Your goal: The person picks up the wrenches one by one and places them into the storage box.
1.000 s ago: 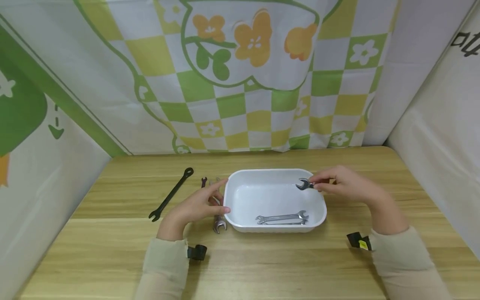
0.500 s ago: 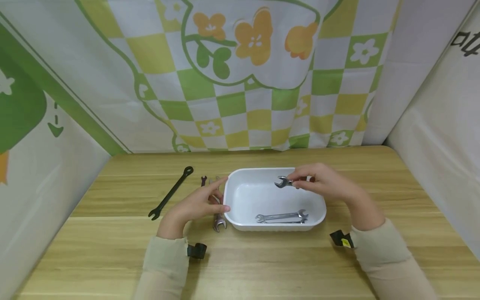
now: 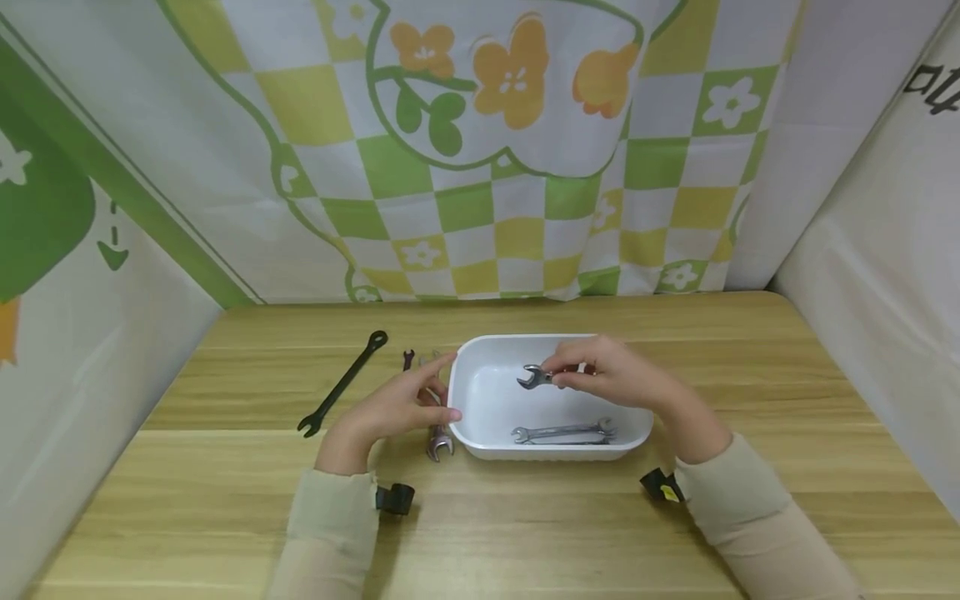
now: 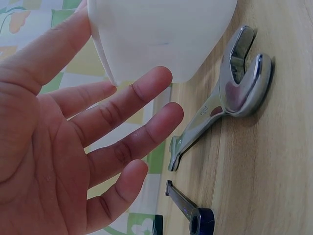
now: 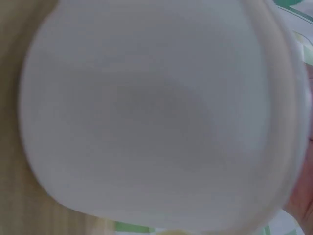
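Observation:
My right hand (image 3: 611, 372) pinches a silver open-ended wrench (image 3: 534, 377) above the inside of a white plastic tray (image 3: 540, 454). Its open jaw points left; the fingers cover the rest. Against the tray's left end, my left hand (image 3: 397, 408) touches the rim with thumb and index finger, the other fingers spread loosely below. Silver wrenches (image 3: 562, 432) lie along the front of the tray floor. In the left wrist view a silver wrench (image 4: 215, 98) lies on the table beside the tray, partly hidden by the left hand in the head view. The tray wall (image 5: 146, 107) fills the right wrist view.
On the wooden table (image 3: 510, 533), a long black combination wrench (image 3: 343, 383) lies at the left. A small dark purple wrench (image 3: 408, 360) lies between it and the tray. Patterned cloth (image 3: 510, 233) hangs behind the table, and pale panels flank both sides.
My right hand has carried the wrench left from the tray's right rim to over its middle, slightly lower at the end. The left hand has stayed at the left rim.

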`<action>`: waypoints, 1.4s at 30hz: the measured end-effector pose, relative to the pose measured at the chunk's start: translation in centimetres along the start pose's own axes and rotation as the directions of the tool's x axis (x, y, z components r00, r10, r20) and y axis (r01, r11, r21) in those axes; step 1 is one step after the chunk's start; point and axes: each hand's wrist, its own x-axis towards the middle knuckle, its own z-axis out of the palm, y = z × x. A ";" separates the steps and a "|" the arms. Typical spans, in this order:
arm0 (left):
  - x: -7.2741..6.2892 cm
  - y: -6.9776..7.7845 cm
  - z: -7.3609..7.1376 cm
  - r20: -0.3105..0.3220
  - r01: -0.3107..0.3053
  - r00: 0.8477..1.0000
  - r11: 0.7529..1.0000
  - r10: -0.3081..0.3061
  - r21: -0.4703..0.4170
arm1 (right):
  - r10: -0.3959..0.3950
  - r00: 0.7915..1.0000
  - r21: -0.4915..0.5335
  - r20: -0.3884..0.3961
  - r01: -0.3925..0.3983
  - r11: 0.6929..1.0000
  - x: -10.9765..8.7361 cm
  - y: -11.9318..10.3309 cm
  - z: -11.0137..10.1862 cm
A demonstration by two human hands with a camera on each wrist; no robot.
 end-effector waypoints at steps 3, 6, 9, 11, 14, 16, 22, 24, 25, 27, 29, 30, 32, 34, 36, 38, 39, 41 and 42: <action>0.0 0.1 0.0 0.001 0.008 1.000 1.000 -0.008 -0.002 | 0.031 0.999 -0.007 0.040 -0.031 1.000 0.3 0.0 0.5; -0.1 0.2 0.0 0.005 0.010 1.000 1.000 -0.010 -0.005 | 0.052 0.995 -0.035 0.089 -0.049 0.998 0.6 0.1 0.8; -0.1 0.2 0.0 0.001 0.017 1.000 1.000 -0.017 -0.005 | 0.071 0.988 -0.053 0.136 -0.065 0.997 1.0 0.2 1.1; -0.1 0.2 -0.1 0.001 0.020 1.000 1.000 -0.020 -0.003 | 0.091 0.983 -0.059 0.160 -0.083 0.995 1.2 0.3 1.4; -0.1 0.1 -0.1 0.000 0.022 1.000 1.000 -0.022 -0.001 | 0.115 0.975 -0.067 0.191 -0.104 0.992 1.3 0.5 1.7; -0.1 0.1 -0.1 0.003 0.022 1.000 1.000 -0.022 0.000 | 0.131 0.969 -0.075 0.209 -0.117 0.990 1.4 0.6 1.8; -0.2 0.3 -0.1 0.000 0.027 1.000 1.000 -0.027 0.004 | 0.148 0.960 -0.068 0.236 -0.136 0.988 1.4 0.8 2.1; -0.2 0.3 -0.1 0.000 0.030 1.000 1.000 -0.030 0.004 | 0.153 0.959 -0.059 0.239 -0.143 0.988 1.5 0.9 2.2; -0.2 0.3 -0.1 0.000 0.030 1.000 1.000 -0.030 0.005 | 0.155 0.958 -0.058 0.242 -0.145 0.988 1.5 1.0 2.3; -0.3 0.3 -0.1 -0.001 0.039 0.999 0.999 -0.039 0.001 | 0.166 0.953 -0.056 0.252 -0.157 0.986 1.5 1.1 2.4; -0.2 0.3 0.0 0.001 0.037 0.999 0.999 -0.037 0.003 | 0.178 0.948 -0.053 0.265 -0.170 0.984 1.5 1.4 2.6; -0.2 0.3 0.0 0.000 0.041 0.999 0.999 -0.041 0.004 | 0.182 0.945 -0.055 0.271 -0.173 0.983 1.6 1.5 2.7; -0.2 0.3 0.1 -0.002 0.041 0.999 0.999 -0.041 0.004 | 0.198 0.940 -0.054 0.279 -0.190 0.980 1.6 1.7 2.9; -0.2 0.2 0.1 -0.001 0.033 0.999 0.999 -0.033 0.007 | 0.207 0.936 -0.058 0.284 -0.199 0.978 1.6 1.8 3.1; -0.2 0.3 0.0 -0.003 0.033 0.999 0.999 -0.033 0.006 | 0.218 0.933 -0.063 0.286 -0.208 0.976 1.6 2.0 3.3; -0.1 0.3 0.0 -0.002 0.030 1.000 1.000 -0.030 0.009 | 0.226 0.930 -0.066 0.289 -0.216 0.974 1.6 2.1 3.4; -0.1 0.3 0.0 -0.003 0.030 1.000 0.999 -0.030 0.010 | 0.224 0.931 -0.068 0.290 -0.213 0.975 1.5 2.2 3.4; -0.1 0.3 -0.1 -0.003 0.034 0.999 0.999 -0.034 0.010 | 0.223 0.930 -0.069 0.293 -0.213 0.975 1.5 2.4 3.6; -0.2 0.3 -0.1 -0.003 0.037 0.999 0.999 -0.037 0.010 | 0.224 0.929 -0.071 0.295 -0.212 0.975 1.5 2.4 3.6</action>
